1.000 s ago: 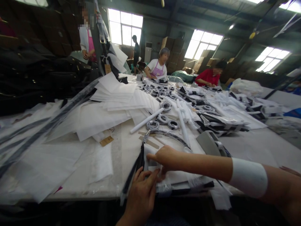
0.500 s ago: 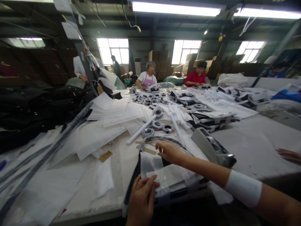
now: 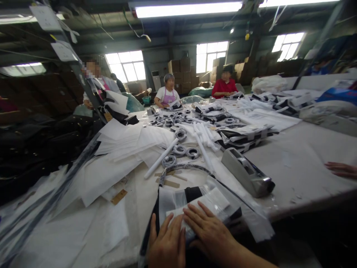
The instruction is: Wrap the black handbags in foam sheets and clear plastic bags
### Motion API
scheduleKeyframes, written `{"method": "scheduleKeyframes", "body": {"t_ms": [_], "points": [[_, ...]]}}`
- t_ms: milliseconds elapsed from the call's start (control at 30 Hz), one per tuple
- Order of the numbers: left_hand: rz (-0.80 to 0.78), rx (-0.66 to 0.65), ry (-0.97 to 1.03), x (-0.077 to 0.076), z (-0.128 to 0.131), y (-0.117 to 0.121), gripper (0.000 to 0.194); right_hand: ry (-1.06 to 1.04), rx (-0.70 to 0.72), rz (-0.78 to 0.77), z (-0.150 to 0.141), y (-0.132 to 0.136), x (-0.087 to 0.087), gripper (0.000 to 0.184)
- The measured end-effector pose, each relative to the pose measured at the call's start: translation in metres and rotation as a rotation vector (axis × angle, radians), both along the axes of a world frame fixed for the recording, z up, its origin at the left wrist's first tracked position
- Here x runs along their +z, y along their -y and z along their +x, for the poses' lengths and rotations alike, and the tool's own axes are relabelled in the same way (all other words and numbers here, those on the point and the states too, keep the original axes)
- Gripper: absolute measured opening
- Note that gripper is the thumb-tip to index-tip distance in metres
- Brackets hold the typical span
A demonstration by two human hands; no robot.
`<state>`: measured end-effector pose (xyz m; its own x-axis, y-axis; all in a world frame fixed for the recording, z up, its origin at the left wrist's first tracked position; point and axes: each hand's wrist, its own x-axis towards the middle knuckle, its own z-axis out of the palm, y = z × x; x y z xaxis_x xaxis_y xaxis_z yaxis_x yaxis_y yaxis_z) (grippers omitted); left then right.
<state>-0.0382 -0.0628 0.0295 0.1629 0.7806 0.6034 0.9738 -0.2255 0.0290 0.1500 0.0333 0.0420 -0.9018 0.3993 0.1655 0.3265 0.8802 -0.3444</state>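
Note:
A black bag (image 3: pixel 193 194), partly covered with white paper and clear plastic, lies at the table's front edge. Its curved handle (image 3: pixel 187 166), wrapped in plastic, arches away from me. My left hand (image 3: pixel 167 238) rests on the near left part of the white wrapping, fingers extended. Close beside it, my right hand (image 3: pixel 208 229) presses flat on a folded white sheet (image 3: pixel 216 203) over the bag, its fingers stretched out. The bag's near side is hidden beneath both hands.
A grey tape dispenser (image 3: pixel 245 173) stands to the right. White sheets (image 3: pixel 111 167) spread over the left side; plastic-wrapped coils (image 3: pixel 178 150) and white rolls (image 3: pixel 161 158) lie beyond the handle. Wrapped bags (image 3: pixel 245 136) are stacked behind. Another person's hand (image 3: pixel 341 169) rests at far right.
The right hand has come from reaching across the bag to lying flat beside my left hand. The white sheet now folds over more of the bag. The camera view has shifted.

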Motion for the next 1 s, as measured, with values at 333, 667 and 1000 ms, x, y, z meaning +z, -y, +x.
{"method": "scheduleKeyframes", "body": {"t_ms": [333, 667, 1000], "points": [[0.119, -0.051, -0.216, -0.055, 0.002, -0.016, 0.059, -0.087, -0.138, 0.216, 0.031, -0.002, -0.015, 0.074], [0.019, -0.037, -0.499, -0.024, -0.008, -0.013, 0.045, -0.144, -0.201, 0.321, 0.027, -0.001, -0.025, 0.081], [-0.134, -0.009, -0.282, -0.005, 0.001, -0.016, 0.057, -0.093, -0.170, 0.107, 0.033, 0.002, -0.007, 0.072]]}}
